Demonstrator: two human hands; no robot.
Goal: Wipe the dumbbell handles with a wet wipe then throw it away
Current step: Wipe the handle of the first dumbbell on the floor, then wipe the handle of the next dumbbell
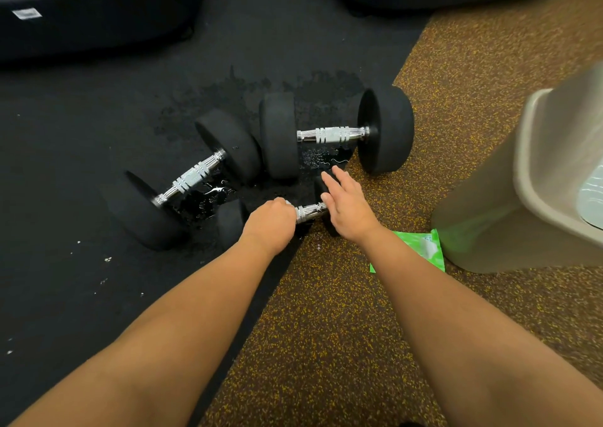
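Three black dumbbells with knurled chrome handles lie on the floor. The nearest, smallest dumbbell has my left hand closed around the left part of its handle; whether a wipe is inside the fist is hidden. My right hand rests flat, fingers spread, on that dumbbell's right weight head. A larger dumbbell lies beyond at centre right, and another lies slanted at the left. A green wet wipe pack lies on the floor under my right forearm.
A beige bin with a white liner stands at the right, close to the wipe pack. Wet patches glisten on the black mat under the dumbbells. Speckled brown flooring covers the right side. Dark equipment bases sit along the top edge.
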